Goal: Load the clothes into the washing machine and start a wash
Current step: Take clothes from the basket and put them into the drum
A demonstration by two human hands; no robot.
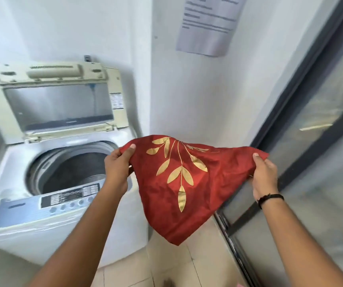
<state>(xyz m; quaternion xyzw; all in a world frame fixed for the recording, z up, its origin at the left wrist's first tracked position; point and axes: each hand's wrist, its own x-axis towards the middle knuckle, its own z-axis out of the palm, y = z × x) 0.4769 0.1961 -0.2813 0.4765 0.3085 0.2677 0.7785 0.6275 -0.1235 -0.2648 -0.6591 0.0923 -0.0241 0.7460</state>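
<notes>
A red cloth with a gold leaf pattern (187, 183) hangs spread between both hands, to the right of the washing machine. My left hand (118, 164) pinches its left corner, just over the right rim of the drum. My right hand (264, 172) grips its right corner. The top-loading washing machine (21, 224) stands at the left with its lid (58, 100) raised. Its drum (73, 168) is open and dark inside; whether anything lies in it I cannot tell. The control panel (48, 204) with round buttons runs along the front edge.
A white wall corner (152, 79) stands behind the cloth, with a printed notice (207, 23) taped high up. A dark-framed frosted glass door (311, 141) runs along the right. Pale floor tiles (176, 266) lie below.
</notes>
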